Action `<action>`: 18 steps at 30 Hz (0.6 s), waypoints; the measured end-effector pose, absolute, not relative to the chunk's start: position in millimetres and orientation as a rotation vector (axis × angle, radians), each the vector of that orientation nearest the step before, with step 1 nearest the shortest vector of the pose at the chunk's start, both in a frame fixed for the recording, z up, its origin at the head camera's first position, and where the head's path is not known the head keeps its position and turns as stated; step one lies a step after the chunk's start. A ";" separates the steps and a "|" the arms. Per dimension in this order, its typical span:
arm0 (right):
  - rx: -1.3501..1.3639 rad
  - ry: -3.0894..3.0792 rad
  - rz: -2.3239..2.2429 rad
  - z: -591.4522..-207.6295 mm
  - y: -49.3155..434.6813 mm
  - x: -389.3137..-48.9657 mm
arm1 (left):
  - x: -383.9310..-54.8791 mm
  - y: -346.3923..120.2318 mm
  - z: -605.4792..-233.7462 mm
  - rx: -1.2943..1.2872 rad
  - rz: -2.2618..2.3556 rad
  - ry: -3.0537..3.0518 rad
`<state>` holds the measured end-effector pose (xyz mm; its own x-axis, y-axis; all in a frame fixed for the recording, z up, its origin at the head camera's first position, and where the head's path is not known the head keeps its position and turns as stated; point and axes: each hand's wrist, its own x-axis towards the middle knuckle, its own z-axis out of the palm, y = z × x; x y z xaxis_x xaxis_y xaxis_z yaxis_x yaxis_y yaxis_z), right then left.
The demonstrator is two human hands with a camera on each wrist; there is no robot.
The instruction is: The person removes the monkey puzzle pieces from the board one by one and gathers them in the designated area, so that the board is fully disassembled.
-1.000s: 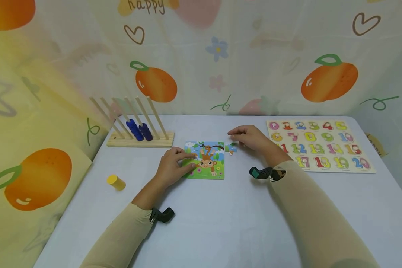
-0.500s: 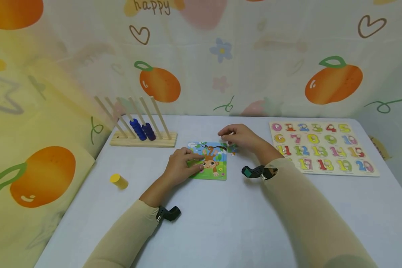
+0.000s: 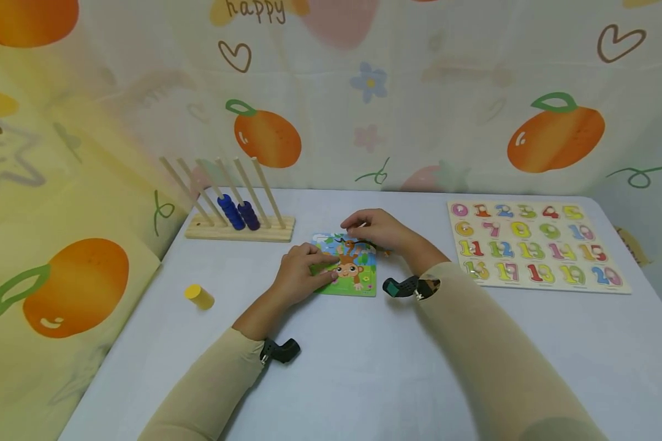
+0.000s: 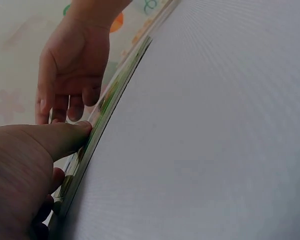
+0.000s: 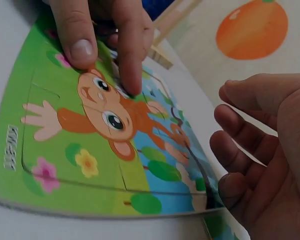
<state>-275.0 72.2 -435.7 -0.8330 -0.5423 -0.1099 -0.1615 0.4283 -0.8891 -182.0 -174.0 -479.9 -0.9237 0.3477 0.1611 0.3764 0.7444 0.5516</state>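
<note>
A square monkey jigsaw puzzle (image 3: 364,285) lies on the white table between the two hands. The left hand (image 3: 296,277) rests on its left side, thumb and index finger extended over the monkey picture. Over the puzzle's upper right part hovers the right hand (image 3: 383,231), its fingers loosely bent. In the right wrist view nothing shows between the right hand's fingers (image 5: 235,150). Beside the puzzle's corner, mostly hidden under that hand, a loose puzzle piece (image 5: 217,226) lies on the table. The left wrist view shows the left thumb (image 4: 72,136) touching the puzzle's surface.
A wooden peg stand (image 3: 243,231) with blue beads (image 3: 230,212) and dark purple beads (image 3: 249,215) is at the back left. A yellow cylinder (image 3: 200,297) lies at the left. At the right lies a number puzzle board (image 3: 537,285). A fruit-print cloth (image 3: 331,153) hangs behind.
The right hand has moved left, from beside the loose piece to over the puzzle's top edge. The left hand stays on the puzzle. The whole head view has shifted slightly.
</note>
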 end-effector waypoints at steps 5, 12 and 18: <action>-0.602 2.247 -1.421 -440.5 62.0 -274.0 | -181.2 -173.3 -480.2 -0.591 -0.935 -2.888; -0.627 2.261 -1.350 -445.6 51.5 -275.3 | -180.3 -173.4 -480.4 -0.600 -0.929 -2.874; -0.697 2.300 -1.173 -447.5 45.2 -279.2 | -181.7 -174.4 -482.4 -0.619 -0.919 -2.848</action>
<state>-279.2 45.2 -447.5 -0.7644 -0.6216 -0.1712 -0.2266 0.5075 -0.8313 -181.7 -174.4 -482.4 -0.9144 0.3514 0.2013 0.4027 0.7374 0.5423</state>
